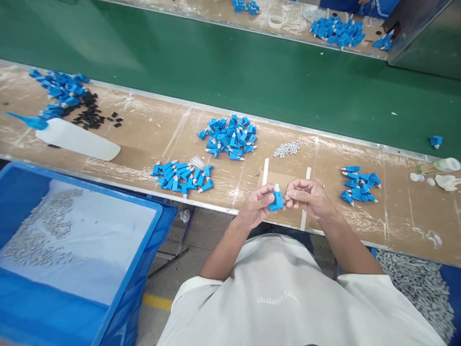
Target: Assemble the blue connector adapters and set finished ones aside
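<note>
My left hand (256, 206) is closed around a blue plastic part (276, 201) with a white tip pointing away from me. Close beside it, my right hand (306, 196) pinches with thumb and forefinger; whatever sits between those fingertips is too small to name. Both hands are above a cardboard patch (283, 180) bordered by white strips. Beyond them lies a little heap of small grey pieces (286, 149). Piles of similar blue parts (230, 137) rest ahead and to the left, with a smaller group (360, 185) on the right.
A green conveyor belt (216, 72) runs behind the bench. At left are a white bottle with a blue nozzle (77, 138), black pieces (90, 113) and a blue bin (156, 211). Another container of grey pieces (418, 283) stands low on the right, below a bottle lying down (441, 166).
</note>
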The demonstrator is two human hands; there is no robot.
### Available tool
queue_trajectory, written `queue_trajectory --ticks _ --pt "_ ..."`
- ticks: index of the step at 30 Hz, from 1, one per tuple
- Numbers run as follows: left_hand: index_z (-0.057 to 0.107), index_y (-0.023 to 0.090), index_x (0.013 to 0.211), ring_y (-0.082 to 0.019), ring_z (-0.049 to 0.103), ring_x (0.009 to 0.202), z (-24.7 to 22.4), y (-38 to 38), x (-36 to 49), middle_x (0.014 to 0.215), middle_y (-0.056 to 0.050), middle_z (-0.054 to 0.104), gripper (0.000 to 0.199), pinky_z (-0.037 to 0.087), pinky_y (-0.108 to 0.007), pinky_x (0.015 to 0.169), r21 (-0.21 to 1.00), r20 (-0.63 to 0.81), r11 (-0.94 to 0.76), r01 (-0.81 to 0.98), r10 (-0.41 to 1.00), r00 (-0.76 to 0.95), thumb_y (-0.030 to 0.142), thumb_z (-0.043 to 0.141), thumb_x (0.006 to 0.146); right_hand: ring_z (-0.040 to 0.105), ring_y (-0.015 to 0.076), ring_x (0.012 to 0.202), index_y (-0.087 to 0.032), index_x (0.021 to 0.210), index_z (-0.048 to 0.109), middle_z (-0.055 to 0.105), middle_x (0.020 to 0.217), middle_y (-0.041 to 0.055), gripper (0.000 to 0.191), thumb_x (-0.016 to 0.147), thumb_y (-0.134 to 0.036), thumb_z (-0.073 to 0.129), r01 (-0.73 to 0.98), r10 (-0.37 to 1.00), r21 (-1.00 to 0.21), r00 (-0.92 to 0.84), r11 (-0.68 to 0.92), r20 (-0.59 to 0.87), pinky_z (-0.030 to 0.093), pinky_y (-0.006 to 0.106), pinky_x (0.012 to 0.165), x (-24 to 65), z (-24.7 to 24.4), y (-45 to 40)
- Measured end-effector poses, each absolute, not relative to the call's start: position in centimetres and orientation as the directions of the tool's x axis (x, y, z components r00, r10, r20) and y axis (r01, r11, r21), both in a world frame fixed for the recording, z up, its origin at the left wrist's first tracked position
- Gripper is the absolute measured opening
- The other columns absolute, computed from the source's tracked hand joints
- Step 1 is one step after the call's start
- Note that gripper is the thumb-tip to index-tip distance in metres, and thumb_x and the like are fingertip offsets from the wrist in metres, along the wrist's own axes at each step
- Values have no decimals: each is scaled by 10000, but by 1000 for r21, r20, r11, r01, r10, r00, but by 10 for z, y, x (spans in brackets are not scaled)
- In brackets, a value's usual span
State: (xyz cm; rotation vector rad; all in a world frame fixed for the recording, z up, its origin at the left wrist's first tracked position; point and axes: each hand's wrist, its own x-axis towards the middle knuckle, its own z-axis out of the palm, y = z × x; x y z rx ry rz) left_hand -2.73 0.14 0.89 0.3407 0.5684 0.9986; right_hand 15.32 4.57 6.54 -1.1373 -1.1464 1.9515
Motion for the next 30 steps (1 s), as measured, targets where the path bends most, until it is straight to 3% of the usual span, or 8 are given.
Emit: queue_trajectory --ticks 8,21,26,30 --pt "598 159 935 -153 710 651 21 -7 -25 779 -20 701 564 549 -234 598 549 -299 522 -653 852 430 478 949 628 655 128 491 -179 735 721 690 583 7 423 635 -536 927 -74 827 -900 -433 -429 -359 474 191 398 150 76 30" --pt "619 166 895 -142 684 647 26 -10 -27 711 11 671 536 506 -232 614 562 -310 499 -659 866 392 475 956 617 600 112 530 -185 718 753 664 637 6 361 654 -496 925 -52 897 -949 -346 -311 -275 501 213 435 144 74 22" --pt "652 163 889 -109 624 646 26 -12 -26 755 6 677 512 488 -232 628 583 -336 451 -676 891 305 451 965 604 607 124 559 -187 718 754 668 668 18 361 668 -506 916 8 920 -968 -309 -251 -241 527 233 458 142 73 21" --pt "686 171 881 -119 621 695 21 -14 -22 800 -7 699 485 481 -234 649 681 -298 326 -656 941 158 472 954 611 631 137 598 -184 744 755 685 706 31 380 698 -535 895 68 940 -978 -272 -197 -209 564 250 493 140 72 18"
